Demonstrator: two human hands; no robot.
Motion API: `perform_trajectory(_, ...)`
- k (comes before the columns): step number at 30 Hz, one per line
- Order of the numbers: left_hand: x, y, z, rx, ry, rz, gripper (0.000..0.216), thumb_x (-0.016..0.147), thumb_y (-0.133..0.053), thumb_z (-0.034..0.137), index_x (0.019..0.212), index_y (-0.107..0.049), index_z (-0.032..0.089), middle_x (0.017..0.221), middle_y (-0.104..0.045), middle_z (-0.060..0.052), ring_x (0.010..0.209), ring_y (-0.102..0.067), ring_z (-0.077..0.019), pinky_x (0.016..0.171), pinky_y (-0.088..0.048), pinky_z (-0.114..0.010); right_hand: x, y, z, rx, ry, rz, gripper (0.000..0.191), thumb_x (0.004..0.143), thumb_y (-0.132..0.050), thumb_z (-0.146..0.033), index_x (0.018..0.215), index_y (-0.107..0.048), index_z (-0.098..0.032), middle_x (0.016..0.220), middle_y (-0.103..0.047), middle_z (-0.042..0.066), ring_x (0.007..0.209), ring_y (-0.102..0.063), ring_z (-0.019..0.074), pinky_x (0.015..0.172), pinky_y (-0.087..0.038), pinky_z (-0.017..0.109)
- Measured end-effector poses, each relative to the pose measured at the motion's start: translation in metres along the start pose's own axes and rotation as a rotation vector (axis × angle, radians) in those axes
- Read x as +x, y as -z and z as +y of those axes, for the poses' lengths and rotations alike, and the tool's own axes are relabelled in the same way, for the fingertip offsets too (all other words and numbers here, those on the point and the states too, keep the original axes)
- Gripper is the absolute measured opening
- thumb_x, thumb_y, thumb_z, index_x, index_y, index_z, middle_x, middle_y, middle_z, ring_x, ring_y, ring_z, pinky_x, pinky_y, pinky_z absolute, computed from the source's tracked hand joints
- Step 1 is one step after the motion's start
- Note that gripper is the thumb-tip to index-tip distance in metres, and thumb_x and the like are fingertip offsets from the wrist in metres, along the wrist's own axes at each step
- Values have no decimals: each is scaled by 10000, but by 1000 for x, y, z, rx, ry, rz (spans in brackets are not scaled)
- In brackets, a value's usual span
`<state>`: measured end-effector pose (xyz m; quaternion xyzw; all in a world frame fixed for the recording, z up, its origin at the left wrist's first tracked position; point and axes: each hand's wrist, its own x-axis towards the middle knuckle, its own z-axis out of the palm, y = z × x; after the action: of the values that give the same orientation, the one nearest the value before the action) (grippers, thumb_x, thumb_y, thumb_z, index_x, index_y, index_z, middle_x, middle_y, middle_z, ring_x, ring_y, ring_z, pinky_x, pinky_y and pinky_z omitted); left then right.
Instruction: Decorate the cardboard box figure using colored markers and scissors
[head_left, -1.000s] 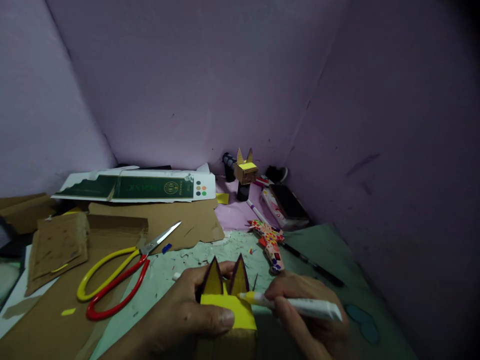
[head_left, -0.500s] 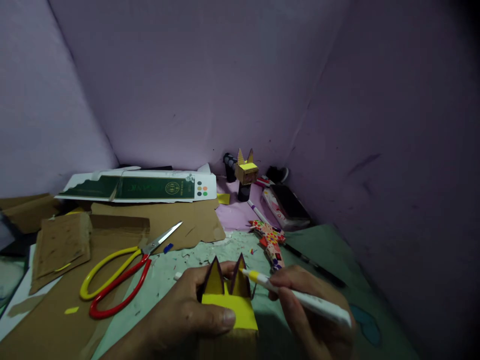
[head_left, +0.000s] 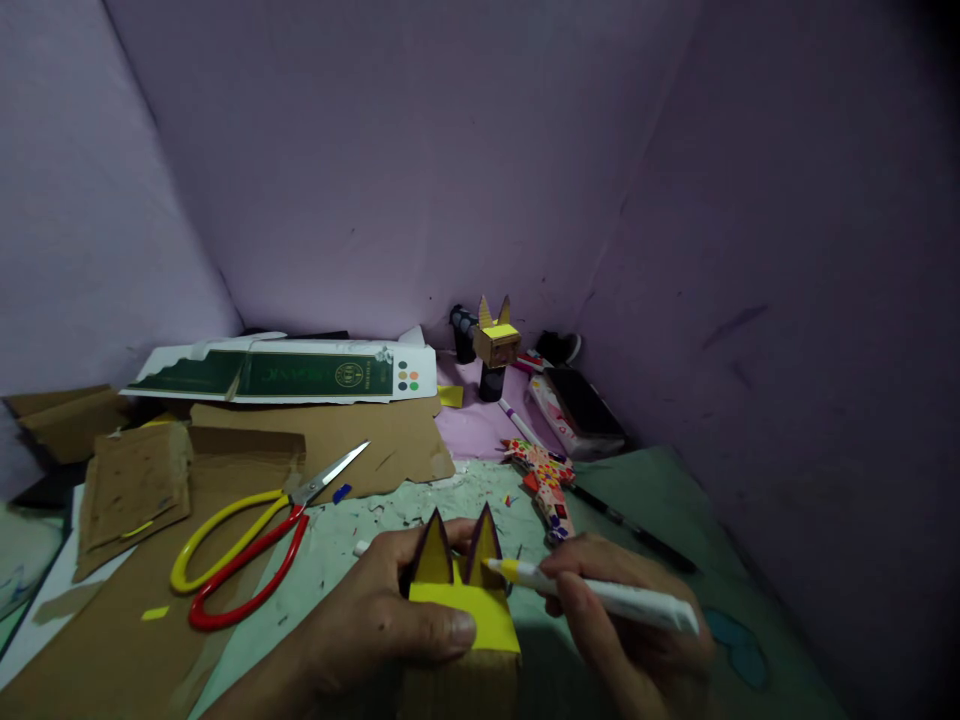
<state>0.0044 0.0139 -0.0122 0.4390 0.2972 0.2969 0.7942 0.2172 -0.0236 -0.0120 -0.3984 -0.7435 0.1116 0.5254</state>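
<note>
My left hand (head_left: 390, 610) grips a small cardboard box (head_left: 465, 690) with a yellow top and two pointed ears edged in dark purple. Its thumb presses on the yellow top; the other fingers are mostly hidden behind the box. Between the fingers of my right hand (head_left: 622, 610) is a white marker (head_left: 626, 600) with a yellow tip. That tip touches, or nearly touches, the inner face of the right ear (head_left: 482, 555), which is coloured yellow like the left ear (head_left: 433, 555).
Scissors (head_left: 296, 497) with yellow and red handles lie on cardboard at left. A similar eared box (head_left: 497, 345) stands on a dark cylinder at the back. A floral-patterned glue gun (head_left: 547, 475), a black pen (head_left: 637, 530) and a phone (head_left: 583, 400) are at right.
The marker tip has moved lower on the right ear, and the marker lies a little flatter. My left hand keeps its hold on the box. The whole view has shifted slightly.
</note>
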Motion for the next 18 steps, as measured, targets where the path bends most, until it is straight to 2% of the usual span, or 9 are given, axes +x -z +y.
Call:
perform_trajectory(3, -1, 0, -1, 2, 9, 3, 630, 547, -872, 309, 1138, -708, 164, 842, -692, -48, 762, -610, -230, 707, -417, -327, 4, 2, -1, 11, 30, -79, 173, 908, -522, -99, 813, -595, -225, 629, -625, -32, 504, -603, 109, 479, -433, 213)
perform_trajectory(6, -1, -1, -1, -29, 21, -11, 618, 549, -874, 310, 1127, -714, 164, 854, -697, -49, 763, -606, -212, 696, -413, -308, 7, 2, 0, 15, 56, -98, 165, 895, -537, -83, 834, -598, -223, 613, -621, -38, 487, -596, 104, 469, -428, 204)
perform_trajectory(9, -1, -1, 0, -35, 7, -35, 606, 570, -870, 316, 1141, -719, 179, 872, -702, -46, 794, -616, -213, 731, -420, -312, 4, -1, 1, 37, 9, -54, 153, 909, -539, -111, 848, -611, -231, 625, -625, -36, 498, -602, 108, 480, -437, 206)
perform_trajectory(14, -1, 1, 0, -5, 20, -9, 646, 566, -877, 320, 1181, -713, 204, 904, -708, -47, 807, -631, -224, 735, -430, -316, -6, -8, 3, 60, -50, 105, 169, 905, -548, -114, 943, -638, -252, 702, -673, -20, 554, -635, 134, 542, -473, 239)
perform_trajectory(18, -2, -2, 1, -20, -9, -23, 607, 581, -870, 292, 1165, -726, 211, 907, -727, -54, 818, -635, -226, 754, -436, -321, -3, -9, -1, 76, -45, 70, 159, 904, -540, -119, 869, -639, -237, 641, -639, -25, 515, -605, 126, 498, -437, 234)
